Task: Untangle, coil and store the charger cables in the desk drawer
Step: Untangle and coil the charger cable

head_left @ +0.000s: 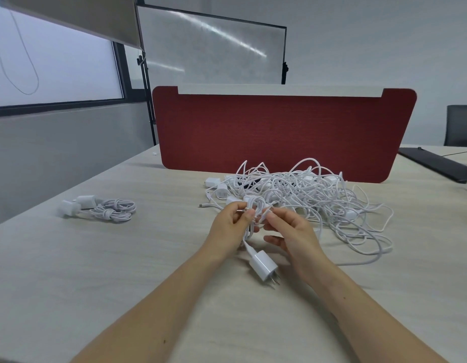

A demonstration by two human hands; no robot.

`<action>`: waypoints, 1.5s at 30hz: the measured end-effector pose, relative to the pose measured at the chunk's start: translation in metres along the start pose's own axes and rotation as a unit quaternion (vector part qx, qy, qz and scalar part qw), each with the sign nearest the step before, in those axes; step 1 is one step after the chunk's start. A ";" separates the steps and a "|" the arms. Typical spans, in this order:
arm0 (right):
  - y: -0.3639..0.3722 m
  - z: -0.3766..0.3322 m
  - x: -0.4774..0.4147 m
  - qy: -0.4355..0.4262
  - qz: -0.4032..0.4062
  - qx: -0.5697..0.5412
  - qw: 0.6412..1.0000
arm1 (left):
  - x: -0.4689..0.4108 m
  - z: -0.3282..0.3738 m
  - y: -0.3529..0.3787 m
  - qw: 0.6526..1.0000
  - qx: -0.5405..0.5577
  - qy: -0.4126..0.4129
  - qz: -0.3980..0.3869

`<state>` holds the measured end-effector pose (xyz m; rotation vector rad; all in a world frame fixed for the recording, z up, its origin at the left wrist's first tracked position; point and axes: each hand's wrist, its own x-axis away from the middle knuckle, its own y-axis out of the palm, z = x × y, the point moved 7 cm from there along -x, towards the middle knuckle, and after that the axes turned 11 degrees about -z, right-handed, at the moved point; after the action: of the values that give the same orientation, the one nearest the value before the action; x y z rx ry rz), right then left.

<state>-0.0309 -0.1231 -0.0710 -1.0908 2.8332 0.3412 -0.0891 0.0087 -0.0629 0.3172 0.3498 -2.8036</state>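
My left hand (pixel 231 224) grips a bundle of coiled white cable (pixel 254 209) above the desk. Its white plug adapter (pixel 262 265) hangs below the hand, prongs toward me, touching the desk. My right hand (pixel 287 230) pinches the free end of that cable next to the coil. Behind both hands lies a big tangled heap of white charger cables and adapters (pixel 305 192). At the left of the desk, two coiled and knotted cables with adapters (pixel 101 208) lie side by side. No drawer is in view.
A red divider panel (pixel 279 132) stands across the desk (pixel 96 271) behind the heap. A dark flat item (pixel 436 163) lies at the far right, a dark chair back (pixel 460 124) beyond it. A whiteboard stands behind the divider.
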 end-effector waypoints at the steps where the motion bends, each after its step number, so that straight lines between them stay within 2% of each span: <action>1: -0.001 -0.001 0.000 -0.001 0.007 0.003 1.000 | 0.001 0.002 0.001 1.000 -0.014 0.008 0.000; 6: -0.010 0.003 -0.003 0.024 0.037 0.014 0.999 | 0.004 0.008 0.008 0.993 -0.104 0.047 -0.013; 9: -0.012 0.006 -0.004 0.040 0.026 0.025 0.999 | 0.004 0.007 0.010 0.988 -0.141 0.060 -0.034; 14: -0.010 0.003 -0.002 0.030 -0.002 0.069 0.997 | 0.003 0.002 0.018 0.973 -0.204 0.052 -0.095; 20: -0.011 0.003 0.000 0.031 0.022 0.080 0.996 | 0.007 0.007 0.022 0.959 -0.260 0.057 -0.102; 24: -0.015 -0.006 -0.001 -0.005 0.038 0.184 0.982 | 0.006 0.009 0.026 0.958 -0.261 0.063 -0.105; 28: -0.011 -0.009 0.000 -0.028 0.018 0.168 0.985 | 0.004 0.009 0.024 0.963 -0.249 0.038 -0.090; 30: -0.006 -0.005 -0.001 0.005 -0.002 0.131 0.991 | 0.004 0.009 0.022 0.965 -0.247 0.033 -0.087; 33: -0.002 -0.001 0.002 0.045 -0.010 0.133 0.990 | 0.005 0.009 0.023 0.964 -0.248 0.029 -0.088; 36: -0.001 -0.003 0.005 0.045 -0.014 0.118 0.992 | 0.004 0.011 0.026 0.973 -0.210 0.033 -0.089; 39: -0.001 -0.005 0.006 0.047 -0.016 0.111 0.993 | 0.003 0.007 0.031 0.986 -0.122 0.023 -0.113; 45: -0.008 0.000 0.006 0.056 0.032 0.093 0.994 | 0.004 -0.016 0.029 0.986 0.000 -0.118 -0.121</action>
<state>-0.0297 -0.1330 -0.0734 -1.0130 2.9293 0.0183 -0.0805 -0.0144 -0.0845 -0.0658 0.3541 -3.0336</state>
